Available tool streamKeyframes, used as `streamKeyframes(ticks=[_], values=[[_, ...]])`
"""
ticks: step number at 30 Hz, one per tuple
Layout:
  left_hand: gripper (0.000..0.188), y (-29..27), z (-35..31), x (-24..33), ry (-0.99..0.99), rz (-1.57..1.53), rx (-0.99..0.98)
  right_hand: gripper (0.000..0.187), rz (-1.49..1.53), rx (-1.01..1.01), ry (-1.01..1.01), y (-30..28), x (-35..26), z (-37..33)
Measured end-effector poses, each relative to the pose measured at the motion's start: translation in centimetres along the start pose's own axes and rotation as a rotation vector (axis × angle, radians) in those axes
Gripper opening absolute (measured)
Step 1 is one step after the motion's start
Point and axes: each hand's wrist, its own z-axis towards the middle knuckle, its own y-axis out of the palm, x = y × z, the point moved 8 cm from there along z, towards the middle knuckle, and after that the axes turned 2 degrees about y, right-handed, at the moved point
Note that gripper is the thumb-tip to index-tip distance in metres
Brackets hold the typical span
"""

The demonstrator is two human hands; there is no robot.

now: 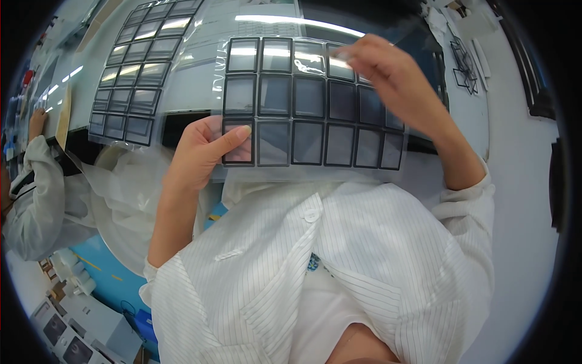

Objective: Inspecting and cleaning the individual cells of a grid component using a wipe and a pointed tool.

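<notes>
While your left hand (203, 148) is grasping its near-left corner, the sheet of dark-framed panes (309, 98) is spanning left to right before you; your right hand (393, 71) is curling over its far row, right of centre, fingers' (361, 53) hold unclear.

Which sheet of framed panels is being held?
The right sheet: the left hand grips its lower-left corner; no hand touches the left sheet.

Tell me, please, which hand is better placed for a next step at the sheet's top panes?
Likely the right hand: its fingers are at the top panes. The left hand is occupied, gripping the sheet by its lower left corner.
</notes>
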Motion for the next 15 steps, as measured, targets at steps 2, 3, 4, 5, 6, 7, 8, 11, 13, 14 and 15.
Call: streamKeyframes(ticks=[2, 3, 4, 5, 6, 7, 8, 11, 13, 14, 15], values=[[0.023, 0.1, -0.1, -0.3, 0.003, -0.017, 0.015, 0.018, 0.036, -0.044, -0.079, 1.6, -2.7, 0.9], [0.024, 0.2, -0.1, -0.5, -0.003, -0.069, 0.019, 0.018, 0.083, -0.054, -0.133, 2.3, -3.9, 1.2], [0.026, 0.3, -0.1, -0.7, -0.009, -0.122, 0.023, 0.019, 0.131, -0.065, -0.187, 2.9, -4.9, 1.5], [0.026, 0.3, -0.2, -1.0, -0.009, -0.127, 0.028, 0.018, 0.112, -0.074, -0.218, 3.2, -5.5, 1.8], [0.027, 0.4, -0.3, -1.5, -0.022, -0.154, 0.012, 0.018, 0.115, -0.08, -0.22, 3.6, -5.8, 2.2], [0.029, 0.6, -0.4, -1.8, -0.036, -0.181, -0.005, 0.017, 0.1, -0.067, -0.237, 3.9, -6.0, 2.6], [0.029, 0.7, -0.6, -1.7, -0.038, -0.186, 0.0, 0.016, 0.087, -0.052, -0.253, 4.1, -6.0, 2.9], [0.029, 1.5, -1.1, -0.3, 0.005, -0.241, -0.032, 0.016, 0.029, -0.012, -0.238, 4.5, -5.8, 3.2], [0.029, 1.6, -0.7, 0.3, 0.042, -0.213, -0.033, 0.019, 0.01, 0.005, -0.223, 4.6, -6.1, 3.3], [0.029, 1.6, -0.3, 0.4, 0.043, -0.217, -0.03, 0.022, -0.016, 0.034, -0.206, 4.4, -6.1, 3.5], [0.03, 1.6, 0.1, 0.5, 0.065, -0.217, -0.034, 0.022, -0.016, 0.031, -0.209, 4.4, -6.6, 3.4]])
